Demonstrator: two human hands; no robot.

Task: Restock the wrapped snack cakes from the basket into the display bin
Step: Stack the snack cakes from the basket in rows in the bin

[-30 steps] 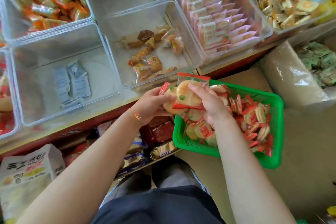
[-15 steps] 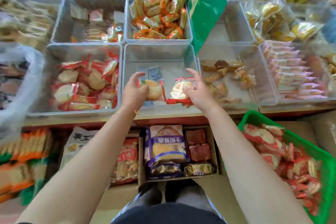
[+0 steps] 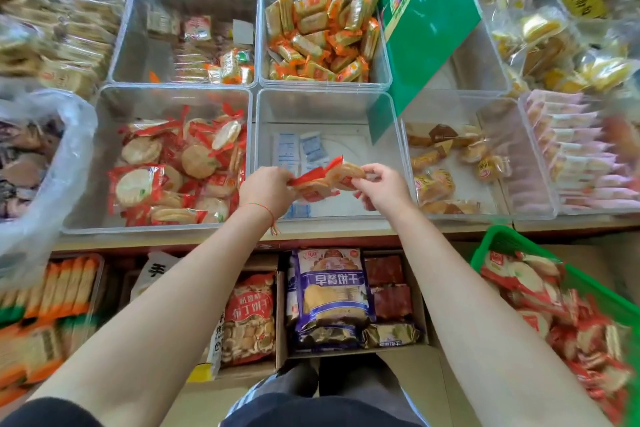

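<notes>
nearest the camera there's a cardboard box (image 3: 349, 354) on the floor with a purple bag of biscuits (image 3: 334, 291) in it. off to the right sits the green basket (image 3: 620, 308), full of red-wrapped snack cakes (image 3: 530, 284). above that, both hands meet over the front edge of a nearly bare clear bin (image 3: 327, 107): left hand (image 3: 266, 189) and right hand (image 3: 382, 189) each pinch an end of a small bunch of wrapped cakes (image 3: 329, 177). just left of them is the display bin (image 3: 104, 163), partly filled with the same cakes. further back, a bin of orange packets (image 3: 322, 35) and a green sign (image 3: 429, 21).
</notes>
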